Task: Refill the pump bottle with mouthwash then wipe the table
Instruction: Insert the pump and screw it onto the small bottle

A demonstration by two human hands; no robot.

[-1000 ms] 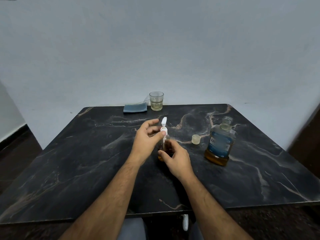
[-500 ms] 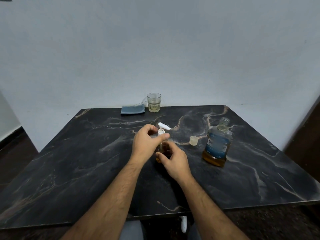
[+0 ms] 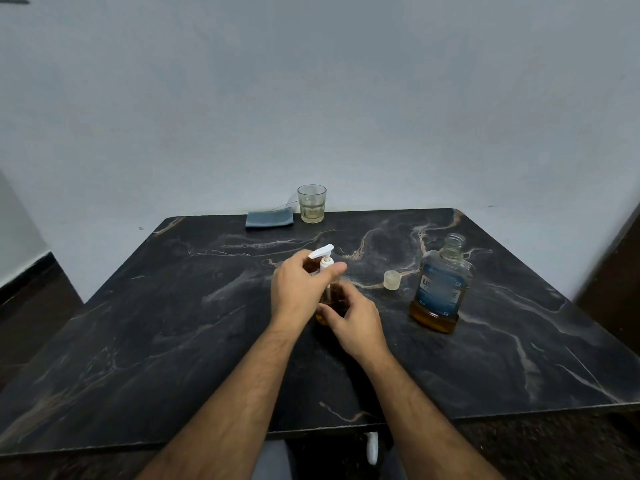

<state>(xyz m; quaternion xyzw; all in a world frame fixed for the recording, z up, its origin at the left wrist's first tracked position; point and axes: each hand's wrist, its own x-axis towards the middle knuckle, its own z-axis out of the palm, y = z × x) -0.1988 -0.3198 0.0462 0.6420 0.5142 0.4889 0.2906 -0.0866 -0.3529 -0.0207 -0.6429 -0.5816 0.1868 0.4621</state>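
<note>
Pump (image 3: 325,263) goes back on here, so twist gently. Left hand (image 3: 298,289) fingers pinch its collar; right hand (image 3: 353,320) wraps the bottle (image 3: 329,306) mid-desk (image 3: 173,323). Keep it upright; threads look seated, hard to tell. Mouthwash (image 3: 441,289) stands uncapped nearby, so watch that elbow.

Up at the far edge of the dark marbled worktop (image 3: 173,323), a clear glass (image 3: 311,204) stands upright with pale liquid low inside, against a plain white wall (image 3: 311,98).
</note>
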